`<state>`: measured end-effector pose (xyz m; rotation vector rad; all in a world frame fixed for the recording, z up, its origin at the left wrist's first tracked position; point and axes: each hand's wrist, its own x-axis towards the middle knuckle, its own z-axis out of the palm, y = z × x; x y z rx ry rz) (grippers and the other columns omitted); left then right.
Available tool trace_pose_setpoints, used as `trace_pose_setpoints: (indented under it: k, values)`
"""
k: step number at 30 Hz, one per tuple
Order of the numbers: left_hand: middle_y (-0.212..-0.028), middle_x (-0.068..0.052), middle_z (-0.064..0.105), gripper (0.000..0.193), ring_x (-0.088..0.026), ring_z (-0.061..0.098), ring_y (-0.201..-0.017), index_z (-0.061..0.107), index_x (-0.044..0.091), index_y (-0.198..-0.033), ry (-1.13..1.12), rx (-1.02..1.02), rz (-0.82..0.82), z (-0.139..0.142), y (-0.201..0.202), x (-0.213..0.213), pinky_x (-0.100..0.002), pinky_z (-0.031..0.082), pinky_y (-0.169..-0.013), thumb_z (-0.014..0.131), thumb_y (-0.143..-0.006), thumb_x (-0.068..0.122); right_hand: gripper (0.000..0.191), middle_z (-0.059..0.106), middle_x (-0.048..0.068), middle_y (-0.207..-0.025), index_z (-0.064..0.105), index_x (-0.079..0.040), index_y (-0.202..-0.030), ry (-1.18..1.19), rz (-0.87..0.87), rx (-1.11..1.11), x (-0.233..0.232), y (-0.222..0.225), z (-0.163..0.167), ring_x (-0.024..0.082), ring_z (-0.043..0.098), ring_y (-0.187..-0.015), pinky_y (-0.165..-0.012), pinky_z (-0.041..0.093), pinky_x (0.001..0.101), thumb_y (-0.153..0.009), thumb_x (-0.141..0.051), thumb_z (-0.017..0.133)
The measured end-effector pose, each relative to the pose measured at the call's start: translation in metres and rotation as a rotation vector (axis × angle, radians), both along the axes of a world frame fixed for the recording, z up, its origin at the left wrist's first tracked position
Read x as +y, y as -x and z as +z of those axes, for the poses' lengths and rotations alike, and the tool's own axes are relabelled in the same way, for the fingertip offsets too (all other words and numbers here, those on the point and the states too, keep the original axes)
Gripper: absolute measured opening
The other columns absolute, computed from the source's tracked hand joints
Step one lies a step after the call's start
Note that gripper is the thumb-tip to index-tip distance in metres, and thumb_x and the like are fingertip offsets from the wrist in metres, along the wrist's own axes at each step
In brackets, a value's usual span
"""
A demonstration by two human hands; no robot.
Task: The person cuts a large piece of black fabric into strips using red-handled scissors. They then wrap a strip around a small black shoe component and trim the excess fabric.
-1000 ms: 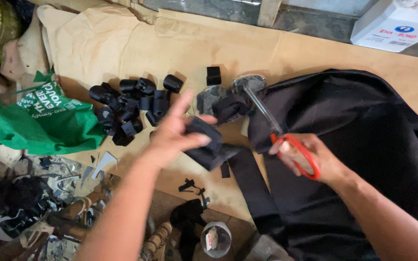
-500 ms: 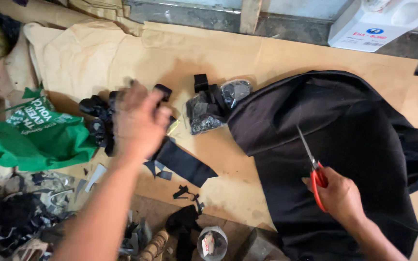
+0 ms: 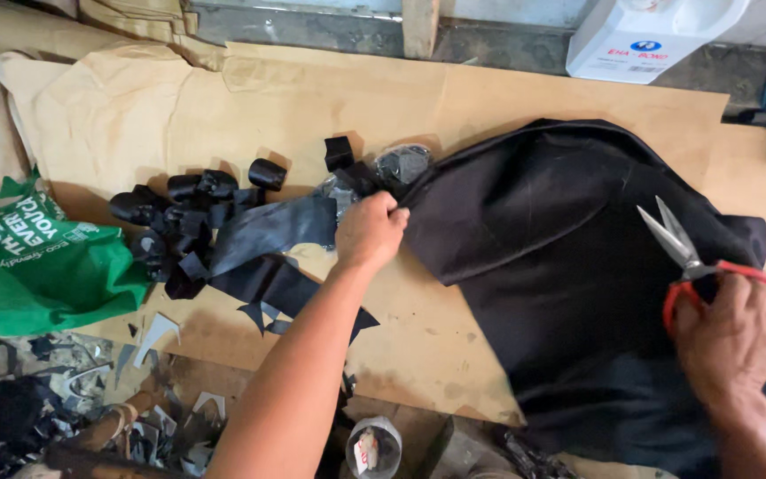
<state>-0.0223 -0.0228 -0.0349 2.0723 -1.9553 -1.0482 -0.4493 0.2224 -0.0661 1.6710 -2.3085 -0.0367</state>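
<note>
A large black sheet of material (image 3: 560, 266) lies spread over the right half of the brown board (image 3: 454, 106). My left hand (image 3: 370, 232) is at the sheet's left edge, with its fingers closed on that edge. My right hand (image 3: 733, 341) rests on the sheet near the right side and holds red-handled scissors (image 3: 680, 248), blades apart and pointing up and left. A cut black strip (image 3: 272, 232) lies flat just left of my left hand. Beside it sits a pile of small black rolled pieces (image 3: 183, 213).
A green bag (image 3: 42, 270) lies at the left edge. A white plastic jug (image 3: 644, 40) stands at the back right. A clear bag of dark pieces (image 3: 401, 164) sits by the sheet's corner. Scraps (image 3: 64, 399) and a small jar (image 3: 372, 443) lie below the board's front edge.
My left hand left the pile of black pieces, dropped the strip beside it and moved right to the sheet's edge. My right hand with the scissors shifted right.
</note>
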Motion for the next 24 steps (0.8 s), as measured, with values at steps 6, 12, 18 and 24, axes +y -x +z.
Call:
trace_pose_setpoints:
  k: [6,12,18,24]
  values:
    - [-0.068,-0.009,0.07,0.021,-0.021,0.074,-0.057,0.056,0.006,-0.09,0.2,0.425,0.17,0.016,0.016,-0.049,-0.038,0.056,-0.056,0.061,-0.099,0.024,0.041,0.072,0.017,-0.102,0.066,-0.004,-0.126,-0.001,-0.144,-0.457,-0.033,0.015,-0.014,0.035,0.068,-0.096,-0.087,0.053,0.0479,-0.1,-0.034,0.078]
    - [-0.147,-0.025,0.038,0.069,-0.025,0.049,-0.128,0.027,0.005,-0.157,0.619,0.915,0.018,0.051,0.01,-0.108,-0.035,0.06,-0.096,0.069,-0.102,0.008,0.032,0.068,0.004,-0.101,0.066,-0.003,-0.123,0.36,-0.213,-1.423,-0.067,-0.052,0.056,0.008,0.06,-0.083,-0.071,0.049,0.0247,-0.1,-0.02,0.081]
    - [-0.133,-0.015,0.07,0.066,-0.026,0.073,-0.116,0.049,0.009,-0.152,0.207,0.505,0.171,0.024,-0.012,0.052,-0.035,0.057,-0.101,0.069,-0.093,0.031,0.029,0.066,0.008,-0.084,0.068,0.0,-0.119,0.146,-0.264,-1.333,-0.029,-0.1,0.097,0.013,0.058,-0.074,-0.062,0.046,0.0293,-0.096,-0.014,0.079]
    - [-0.125,-0.017,0.065,0.075,-0.026,0.071,-0.109,0.048,0.005,-0.14,-0.349,0.09,0.47,-0.015,-0.016,0.211,-0.037,0.056,-0.096,0.08,-0.079,0.036,0.036,0.068,0.01,-0.073,0.073,0.001,-0.108,-0.46,-0.789,-1.765,0.101,-0.162,0.041,0.019,0.057,-0.063,-0.058,0.042,0.0336,-0.081,-0.02,0.086]
